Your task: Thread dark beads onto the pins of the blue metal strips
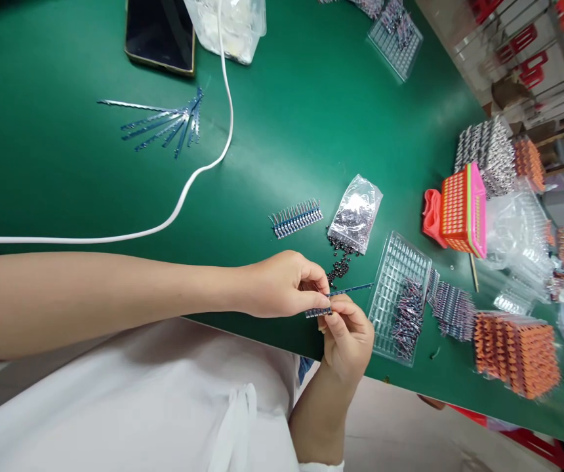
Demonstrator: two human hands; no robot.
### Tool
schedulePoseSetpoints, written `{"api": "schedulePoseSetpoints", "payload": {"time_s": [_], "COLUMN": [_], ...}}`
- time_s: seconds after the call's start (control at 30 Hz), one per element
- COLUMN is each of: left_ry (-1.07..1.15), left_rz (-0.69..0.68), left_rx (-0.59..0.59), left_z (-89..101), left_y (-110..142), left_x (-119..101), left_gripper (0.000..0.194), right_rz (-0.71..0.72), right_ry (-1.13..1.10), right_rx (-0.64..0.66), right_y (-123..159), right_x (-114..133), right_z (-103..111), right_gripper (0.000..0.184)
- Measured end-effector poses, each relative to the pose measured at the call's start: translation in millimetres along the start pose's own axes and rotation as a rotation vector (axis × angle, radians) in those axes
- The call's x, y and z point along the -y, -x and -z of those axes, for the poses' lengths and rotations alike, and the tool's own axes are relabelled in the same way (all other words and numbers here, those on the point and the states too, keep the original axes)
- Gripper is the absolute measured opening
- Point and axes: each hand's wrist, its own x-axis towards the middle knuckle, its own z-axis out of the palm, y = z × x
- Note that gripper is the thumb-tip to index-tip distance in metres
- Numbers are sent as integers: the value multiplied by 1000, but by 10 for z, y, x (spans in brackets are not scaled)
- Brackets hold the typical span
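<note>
My left hand is closed, its thumb and fingers pinching a short strip of small circuit boards. Fingertips of my right hand pinch the same strip from the right; what lies between them is partly hidden. A thin blue edge strip sticks out to the right above my right fingers. Just beyond my hands, small dark round parts spill beside a clear plastic bag of the same parts. Left of the bag lies a row of small boards with thin wire leads.
Right of my hands stands a clear blister tray with wired parts. Farther right are stacked orange parts and a plastic basket. A white cable crosses the green table, near loose blue strips and a phone.
</note>
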Motion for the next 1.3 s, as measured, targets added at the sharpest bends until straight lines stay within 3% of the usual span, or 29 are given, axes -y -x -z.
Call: {"api": "schedulePoseSetpoints", "payload": {"time_s": [1.3], "left_ry": [-70], "left_rz": [-12], "left_rx": [6], "left_z": [-37], "left_y": [15], "left_x": [-3], "left_gripper": [21], "right_rz": [-3], "right_ry": [52], "right_rx": [1], "right_y": [42], "right_x": [-32], "right_z": [-4], "right_gripper": [3]}}
